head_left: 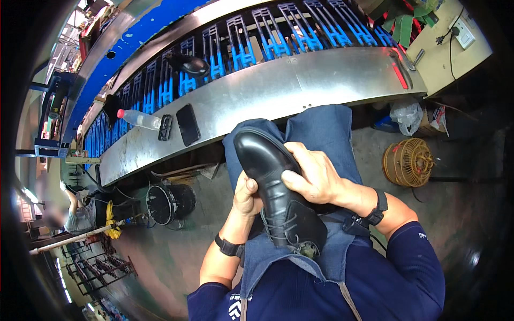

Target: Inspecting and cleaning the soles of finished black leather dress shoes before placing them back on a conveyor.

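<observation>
Over my lap lies a black leather lace-up shoe [271, 182], toe pointing away from me and heel toward my body. My left hand [247, 196] grips its left side near the instep, thumb up along the upper. On the right side my right hand [310, 174] holds the forefoot, with the thumb pressed across the vamp and the fingers round the sole edge. The laces [282, 227] are threaded and the shoe opening faces me. Under the shoe spreads a blue apron [326, 134] covering my thighs.
A metal ledge [257, 96] edges a conveyor of blue-and-black racks [241, 48] carrying another black shoe [194, 66]. On the ledge lie a phone [188, 124], a plastic bottle [140, 120] and red-handled pliers [399, 74]. A bucket [161, 204] and wicker cage [409, 163] stand on the floor. Another person [80, 214] is at left.
</observation>
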### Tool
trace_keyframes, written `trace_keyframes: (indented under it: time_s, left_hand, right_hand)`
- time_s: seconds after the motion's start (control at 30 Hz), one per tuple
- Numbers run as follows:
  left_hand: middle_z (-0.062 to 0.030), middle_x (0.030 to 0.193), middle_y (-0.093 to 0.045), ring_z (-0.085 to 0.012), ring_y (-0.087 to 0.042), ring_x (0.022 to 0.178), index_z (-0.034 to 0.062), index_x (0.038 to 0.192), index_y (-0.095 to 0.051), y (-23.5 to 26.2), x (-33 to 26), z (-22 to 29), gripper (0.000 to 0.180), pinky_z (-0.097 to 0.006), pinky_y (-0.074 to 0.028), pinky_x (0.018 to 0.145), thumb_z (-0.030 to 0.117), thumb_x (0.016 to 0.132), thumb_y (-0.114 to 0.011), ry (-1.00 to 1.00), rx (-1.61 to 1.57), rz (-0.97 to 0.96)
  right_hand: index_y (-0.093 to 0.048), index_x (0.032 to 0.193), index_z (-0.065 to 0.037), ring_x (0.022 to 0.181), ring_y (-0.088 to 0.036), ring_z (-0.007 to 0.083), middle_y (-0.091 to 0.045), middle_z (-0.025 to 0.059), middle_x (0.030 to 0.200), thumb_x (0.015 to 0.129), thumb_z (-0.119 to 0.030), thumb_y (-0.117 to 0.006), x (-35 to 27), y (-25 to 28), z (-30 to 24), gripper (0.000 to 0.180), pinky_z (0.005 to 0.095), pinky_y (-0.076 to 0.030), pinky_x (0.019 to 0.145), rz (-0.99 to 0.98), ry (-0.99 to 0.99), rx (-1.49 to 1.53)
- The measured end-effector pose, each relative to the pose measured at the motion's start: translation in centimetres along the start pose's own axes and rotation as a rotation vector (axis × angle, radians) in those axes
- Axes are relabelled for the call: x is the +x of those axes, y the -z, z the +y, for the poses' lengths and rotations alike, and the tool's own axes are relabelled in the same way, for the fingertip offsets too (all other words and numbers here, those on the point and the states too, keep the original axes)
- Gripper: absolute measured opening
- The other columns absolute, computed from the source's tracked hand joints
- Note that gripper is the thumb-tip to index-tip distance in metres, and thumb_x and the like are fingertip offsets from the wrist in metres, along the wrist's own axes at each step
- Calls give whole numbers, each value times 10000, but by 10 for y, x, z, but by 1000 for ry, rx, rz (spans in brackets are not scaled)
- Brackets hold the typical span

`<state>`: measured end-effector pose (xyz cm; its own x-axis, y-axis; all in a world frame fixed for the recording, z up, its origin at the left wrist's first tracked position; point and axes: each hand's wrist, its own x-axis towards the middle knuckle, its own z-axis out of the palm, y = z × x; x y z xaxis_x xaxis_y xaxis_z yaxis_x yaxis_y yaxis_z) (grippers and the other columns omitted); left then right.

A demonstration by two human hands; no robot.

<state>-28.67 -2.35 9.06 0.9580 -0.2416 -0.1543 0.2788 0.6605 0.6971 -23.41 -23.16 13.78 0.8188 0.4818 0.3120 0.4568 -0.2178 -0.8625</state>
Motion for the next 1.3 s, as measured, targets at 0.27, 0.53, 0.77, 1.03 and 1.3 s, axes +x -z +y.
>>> trace_keyframes:
  time_s: [0.27,0.53,0.77,1.03,1.3]
  left_hand:
    - [-142,1273,-595,-239,-645,1084,-8,1350,-475,-2,17,-18,725,-386,-555,939,479,881,-735,21,22,145]
    - [-146,1301,-623,-238,-611,1188,3,1360,-515,-49,25,37,582,-413,-494,1036,482,1076,-344,191,-133,145]
    - [-123,1114,-601,-169,-579,962,-80,1294,-541,-2,-12,26,723,-290,-457,857,579,1023,-419,-586,846,153]
    - [-120,1111,-581,-242,-588,1031,-23,1179,-572,7,20,-6,510,-347,-472,907,138,764,-821,-480,802,109]
    - [-164,986,-644,-288,-649,902,-47,1196,-563,12,49,11,561,-364,-524,811,181,766,-844,-574,1199,77]
  right_hand:
    - [-320,1489,11,1267,-490,447,-423,283,1424,736,-21,-703,-109,3,34,845,513,-431,1027,-119,234,-299]
    - [-470,1416,-81,1291,-465,442,-477,256,1393,629,-244,-809,19,24,-31,872,571,-403,1028,211,823,-117]
    - [-458,1413,-73,1224,-547,272,-540,147,1301,696,-165,-878,71,-5,-9,836,381,-419,1072,0,114,131]
    - [-482,1409,-62,1288,-553,319,-566,186,1381,776,-347,-823,77,-34,117,774,405,-436,1091,-357,-302,147]
    - [-522,1370,24,1225,-548,283,-525,183,1345,963,-273,-611,60,-3,108,512,372,-453,1014,-34,-348,180]
